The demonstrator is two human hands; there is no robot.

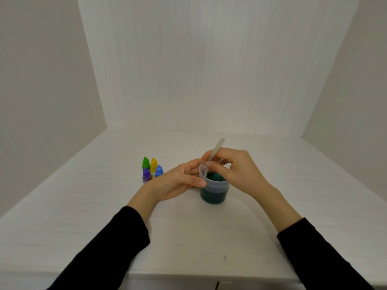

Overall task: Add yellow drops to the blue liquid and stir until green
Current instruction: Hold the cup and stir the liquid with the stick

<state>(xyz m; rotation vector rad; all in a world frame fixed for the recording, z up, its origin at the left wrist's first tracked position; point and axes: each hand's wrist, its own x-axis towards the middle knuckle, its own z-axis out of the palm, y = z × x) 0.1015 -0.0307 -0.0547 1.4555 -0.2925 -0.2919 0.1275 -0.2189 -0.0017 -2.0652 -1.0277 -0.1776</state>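
A clear plastic cup [215,190] stands on the white table [104,216], holding dark green liquid [216,177]. My left hand [178,183] grips the cup's left side, thumb on the front wall and fingers round the back. My right hand [232,168] pinches a pale translucent stir stick [216,148] that slants up to the right, its lower end dipped in the liquid by the left rim. The yellow dropper bottle [154,164] stands capped to the left of the cup, in a small cluster.
Beside the yellow bottle stand a green bottle [146,163], a blue bottle [159,171] and a purple bottle [146,175], all capped, just behind my left wrist. White walls close in the table at the back and both sides. The table's front edge runs near my sleeves.
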